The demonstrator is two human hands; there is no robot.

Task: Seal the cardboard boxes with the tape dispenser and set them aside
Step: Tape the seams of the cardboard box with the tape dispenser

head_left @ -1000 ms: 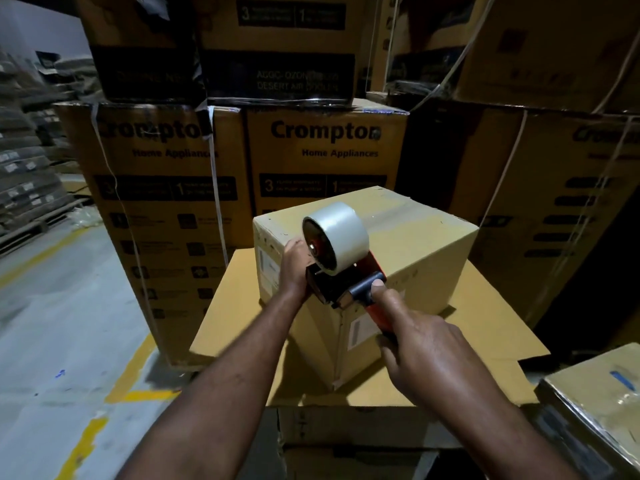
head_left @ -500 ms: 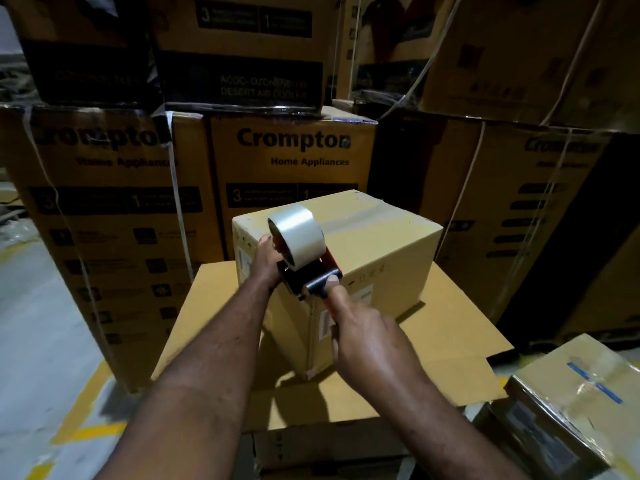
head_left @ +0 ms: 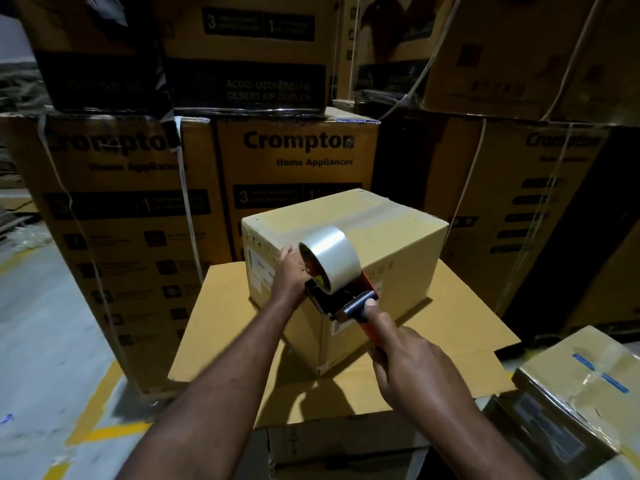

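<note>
right hand (head_left: 412, 365) grips dispenser (head_left: 341, 299), left hand (head_left: 289, 275) on box (head_left: 391, 237)

Reaches in from bottom edge with both bare forearms; presses left hand (head_left: 289, 271) flat, centre frame; grips tape dispenser (head_left: 332, 301) handle in right hand (head_left: 412, 362), thumb extended forward.

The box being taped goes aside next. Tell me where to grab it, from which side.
Probably two hands, one flat on the labelled left face of the box, one on the hidden opposite face, low down, from the sides. It is closed, without handles, standing flat on the cardboard sheet, a corner towards you. The right hand must first drop the tape dispenser.
</note>
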